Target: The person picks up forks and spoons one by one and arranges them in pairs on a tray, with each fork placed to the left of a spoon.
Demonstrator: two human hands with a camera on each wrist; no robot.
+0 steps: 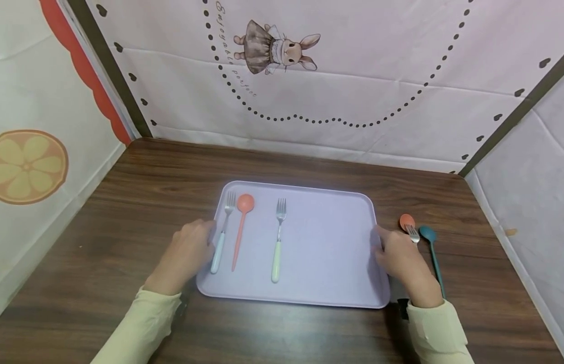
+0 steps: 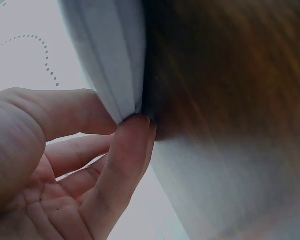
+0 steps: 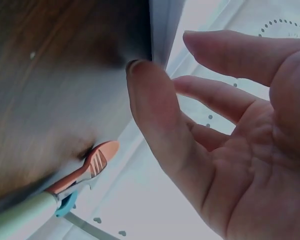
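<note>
The lavender tray (image 1: pixel 327 242) lies on the table, bearing a blue-handled fork (image 1: pixel 218 252), a coral spoon (image 1: pixel 239 230) and a green-handled fork (image 1: pixel 276 255). My left hand (image 1: pixel 186 250) pinches the tray's left rim; in the left wrist view, thumb and fingertips of the hand (image 2: pixel 75 165) meet at the tray edge (image 2: pixel 112 55). At the right rim is my right hand (image 1: pixel 402 258). The right wrist view shows that hand (image 3: pixel 215 135) with one fingertip at the tray edge (image 3: pixel 166 30) and the thumb held apart from it.
Right of the tray, another coral spoon (image 1: pixel 407 221), a fork (image 1: pixel 412 233) partly hidden by my right hand, and a teal spoon (image 1: pixel 435 260) lie on the wooden table (image 1: pixel 282 333). White printed sheets (image 1: pixel 336 96) stand behind and at both sides.
</note>
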